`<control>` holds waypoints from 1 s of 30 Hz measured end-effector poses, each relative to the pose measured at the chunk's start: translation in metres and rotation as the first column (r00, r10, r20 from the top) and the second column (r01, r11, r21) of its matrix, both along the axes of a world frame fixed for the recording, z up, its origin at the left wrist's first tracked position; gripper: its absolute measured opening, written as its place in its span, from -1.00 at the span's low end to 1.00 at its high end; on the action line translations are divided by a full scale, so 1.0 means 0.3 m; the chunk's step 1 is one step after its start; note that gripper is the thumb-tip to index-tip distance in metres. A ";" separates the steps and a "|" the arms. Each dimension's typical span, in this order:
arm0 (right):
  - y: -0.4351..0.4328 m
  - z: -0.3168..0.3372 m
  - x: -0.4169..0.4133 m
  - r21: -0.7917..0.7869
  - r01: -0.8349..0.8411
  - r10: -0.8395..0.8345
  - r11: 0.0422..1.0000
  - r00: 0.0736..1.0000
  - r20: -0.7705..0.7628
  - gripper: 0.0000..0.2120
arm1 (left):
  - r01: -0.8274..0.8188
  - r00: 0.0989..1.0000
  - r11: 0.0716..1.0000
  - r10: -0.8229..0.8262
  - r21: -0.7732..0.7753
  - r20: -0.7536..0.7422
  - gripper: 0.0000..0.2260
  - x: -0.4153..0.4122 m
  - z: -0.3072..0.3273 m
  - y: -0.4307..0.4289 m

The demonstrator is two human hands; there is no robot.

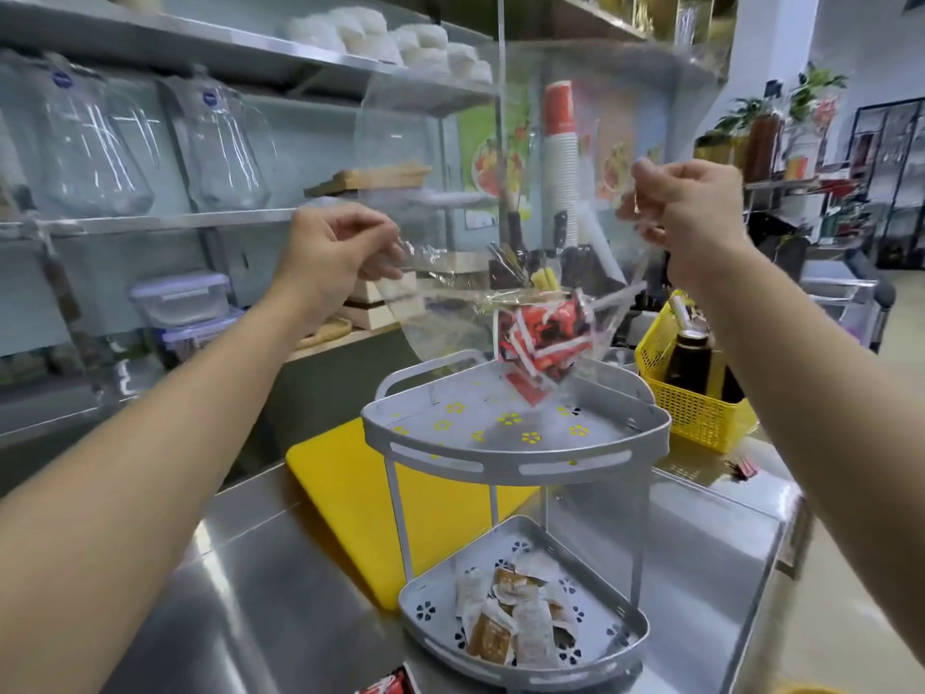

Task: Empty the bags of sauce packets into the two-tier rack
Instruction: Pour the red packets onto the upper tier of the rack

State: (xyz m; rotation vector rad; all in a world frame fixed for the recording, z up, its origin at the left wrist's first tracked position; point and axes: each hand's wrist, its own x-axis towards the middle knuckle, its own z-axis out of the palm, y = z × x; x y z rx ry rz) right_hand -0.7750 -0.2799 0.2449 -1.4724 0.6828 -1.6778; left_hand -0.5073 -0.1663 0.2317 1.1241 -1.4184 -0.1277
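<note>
- My left hand [328, 252] and right hand [690, 217] each had a closed grip on one clear bag [450, 313].
- Red sauce packets [543, 333] hung over the two-tier rack [515, 458]'s top tier; brown packets [515, 613] lay below.

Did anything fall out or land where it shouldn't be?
Mostly no. The hands hold the bag over the top tier, red packets sliding out. Brown packets sit in the bottom tier. One red packet lies loose on the counter, outside the rack.
</note>
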 end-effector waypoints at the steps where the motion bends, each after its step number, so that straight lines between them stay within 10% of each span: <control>1: 0.003 0.015 0.002 -0.015 0.008 -0.008 1.000 1.000 0.017 -0.79 | -0.008 1.000 1.000 0.008 -0.016 -0.007 -0.86 -0.002 0.009 0.001; 15: 0.041 -0.237 -0.040 0.048 -0.214 0.219 0.976 0.952 -0.212 -0.66 | -0.071 0.980 0.997 0.076 0.030 -0.184 -0.82 -0.018 -0.130 -0.012; 30: 0.216 -0.038 0.288 -0.097 -0.386 0.393 0.917 0.918 0.060 -0.57 | -0.371 0.915 0.913 0.328 -0.167 -0.235 -0.84 0.158 0.124 0.362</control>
